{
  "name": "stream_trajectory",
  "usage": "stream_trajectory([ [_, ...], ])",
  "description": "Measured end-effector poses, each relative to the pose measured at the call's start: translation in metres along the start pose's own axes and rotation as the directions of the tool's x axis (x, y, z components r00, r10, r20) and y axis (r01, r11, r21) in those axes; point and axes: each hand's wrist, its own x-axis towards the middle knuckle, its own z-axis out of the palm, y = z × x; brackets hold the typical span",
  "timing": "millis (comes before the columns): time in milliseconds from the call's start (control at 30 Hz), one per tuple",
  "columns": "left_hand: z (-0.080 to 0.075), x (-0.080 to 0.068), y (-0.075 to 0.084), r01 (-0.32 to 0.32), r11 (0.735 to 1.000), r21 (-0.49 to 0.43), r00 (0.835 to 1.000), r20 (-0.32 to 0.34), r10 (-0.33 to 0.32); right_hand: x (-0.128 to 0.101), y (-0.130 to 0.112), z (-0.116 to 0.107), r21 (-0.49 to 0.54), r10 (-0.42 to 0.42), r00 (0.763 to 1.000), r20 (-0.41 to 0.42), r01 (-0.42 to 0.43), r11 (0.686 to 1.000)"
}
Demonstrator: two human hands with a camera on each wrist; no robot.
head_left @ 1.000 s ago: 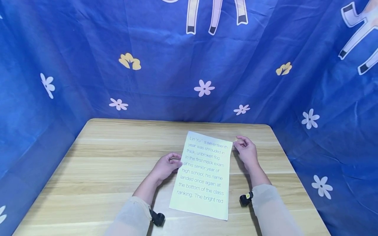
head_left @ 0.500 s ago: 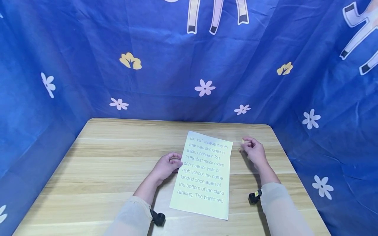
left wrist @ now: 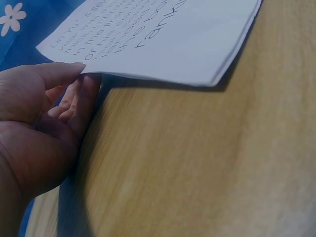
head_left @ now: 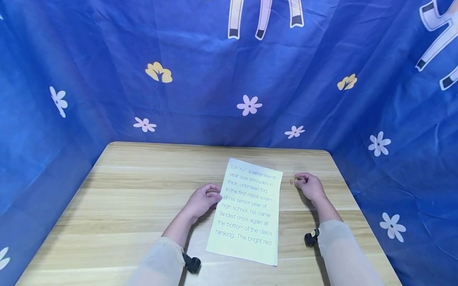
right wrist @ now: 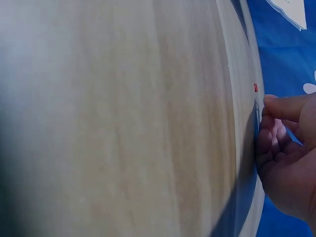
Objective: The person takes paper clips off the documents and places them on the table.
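A stack of printed paper sheets [head_left: 247, 214] lies at a slant on the table in the head view. At its left edge my left hand [head_left: 201, 202] pinches the sheets, thumb on top and fingers underneath, as the left wrist view shows; that edge of the paper [left wrist: 163, 59] is raised a little there. Right of the sheets' upper corner, my right hand [head_left: 312, 188] pinches a small yellow paper clip [head_left: 295, 179] between thumb and forefinger, low over the table. Just left of those fingertips lies a small red paper clip [head_left: 291, 182], also seen in the right wrist view.
The wooden table [head_left: 143, 171] has its far edge close to a blue curtain [head_left: 200, 99] with flowers and animal legs, which also hangs on the left and right sides. A small black camera is strapped at each wrist.
My right hand has moved from the sheets' upper right corner to the right and then down toward the table with the yellow clip, uncovering the red clip. My left hand has stayed put.
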Motion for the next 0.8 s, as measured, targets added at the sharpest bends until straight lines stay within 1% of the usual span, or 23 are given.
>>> stream_trajectory([
  [100, -0.0001, 0.0007, -0.0011, -0.001, 1.000, -0.002, 1.000, -0.004, 0.001, 0.0014, -0.0012, -0.0010, -0.017, 0.005, 0.999, 0.034, -0.005, 1.000],
  [300, 0.0002, 0.0023, -0.0021, 0.004, 1.000, 0.001, 1.000, -0.010, -0.004, 0.0045, 0.0011, -0.0038, -0.038, 0.025, 0.997, 0.076, -0.022, 0.999],
  [533, -0.0001, 0.0005, -0.0011, -0.005, 1.000, -0.002, 1.000, 0.000, 0.005, 0.0082, 0.0033, -0.0046, -0.046, 0.013, 0.996, 0.092, -0.009, 0.999],
  [800, -0.0004, -0.0014, 0.0004, 0.003, 1.000, -0.010, 1.000, 0.000, -0.003, 0.0081, 0.0051, -0.0056, -0.058, 0.002, 0.995, 0.100, 0.004, 0.998],
])
